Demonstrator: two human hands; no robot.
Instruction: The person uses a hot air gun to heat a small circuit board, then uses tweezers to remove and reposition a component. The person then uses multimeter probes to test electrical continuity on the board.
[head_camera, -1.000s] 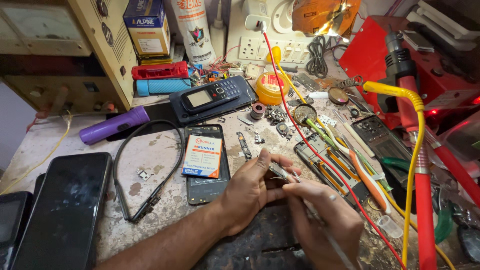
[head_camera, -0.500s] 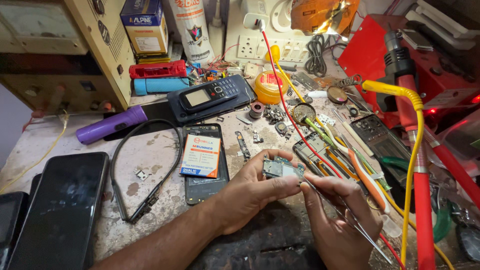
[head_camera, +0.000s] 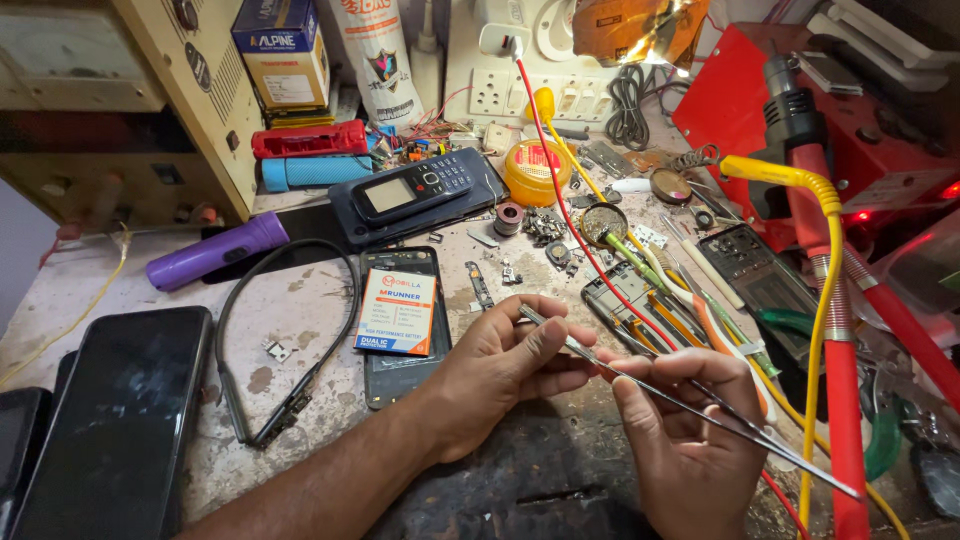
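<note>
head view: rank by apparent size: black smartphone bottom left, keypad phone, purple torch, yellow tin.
1. black smartphone, though nearness to the camera inflates it
2. keypad phone and purple torch: look alike in length, not ranked
3. yellow tin

Gripped in right hand (head_camera: 690, 440): thin tweezers (head_camera: 690, 405) of bright, smooth metal. Beneath: worn, stained, rough bench top (head_camera: 300, 300). Nearby: glossy black glass phone (head_camera: 115, 420), matt black plastic keypad phone (head_camera: 415, 188), printed paper-wrapped battery (head_camera: 397, 311), smooth purple plastic torch (head_camera: 215, 250).
</note>
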